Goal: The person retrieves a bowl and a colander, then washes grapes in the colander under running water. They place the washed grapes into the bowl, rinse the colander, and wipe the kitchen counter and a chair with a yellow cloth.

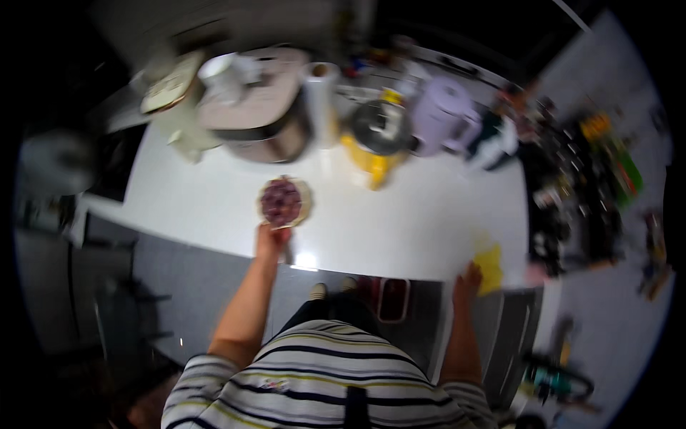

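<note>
My left hand grips the near edge of a small pale bowl over the front part of the white countertop. Dark reddish-purple pieces, perhaps grapes, fill the bowl; blur hides their exact kind. Far to the right, at the counter's front edge, my right hand has its fingers on a thin yellow cloth. Part of the cloth lies on the countertop and its near part reaches the edge.
Along the back stand a cream appliance, a large rice cooker, a plastic-film roll, a yellow-handled pot with a dark lid and a lilac electric kettle. Blurred clutter crowds the right side.
</note>
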`<state>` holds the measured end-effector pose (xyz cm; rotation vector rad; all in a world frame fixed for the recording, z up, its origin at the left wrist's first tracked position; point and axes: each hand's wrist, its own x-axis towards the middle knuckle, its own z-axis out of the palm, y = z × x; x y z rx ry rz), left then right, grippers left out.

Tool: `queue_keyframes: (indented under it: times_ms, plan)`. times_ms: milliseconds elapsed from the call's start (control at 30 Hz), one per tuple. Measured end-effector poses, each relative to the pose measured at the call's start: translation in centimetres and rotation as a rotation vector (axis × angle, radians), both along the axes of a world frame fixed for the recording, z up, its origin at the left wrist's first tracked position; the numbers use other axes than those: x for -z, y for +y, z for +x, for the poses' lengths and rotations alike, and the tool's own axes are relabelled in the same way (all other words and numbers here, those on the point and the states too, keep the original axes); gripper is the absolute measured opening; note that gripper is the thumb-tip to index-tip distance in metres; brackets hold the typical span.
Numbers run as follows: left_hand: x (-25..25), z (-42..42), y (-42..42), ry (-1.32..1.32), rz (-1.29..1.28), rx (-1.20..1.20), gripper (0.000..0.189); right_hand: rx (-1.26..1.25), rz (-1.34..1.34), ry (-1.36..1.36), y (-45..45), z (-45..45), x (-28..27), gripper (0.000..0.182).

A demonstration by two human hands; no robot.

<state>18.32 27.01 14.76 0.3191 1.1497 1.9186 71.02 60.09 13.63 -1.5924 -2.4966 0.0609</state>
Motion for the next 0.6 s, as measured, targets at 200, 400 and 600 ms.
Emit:
queue_keyframes:
  times_ms: [200,400,600]
  plan:
    - [-6.3,3.0,3.6,-0.304,-0.381,-0.480,0.041,-0.330,-0.182,0.179,-3.4,-10.1,-6.9,0.062]
    - [-6.1,2.9,4.9,-0.291,-0.288,-0.501,0.046,-0.486,-0.255,0.171,-8.0,-18.0,-10.1,0.055]
    - [-8.0,2.4,3.4,-0.231,-0.448,-0.560,0.042,-0.077,-0.052,-0.184,-5.9,-18.2,-10.3,0.067]
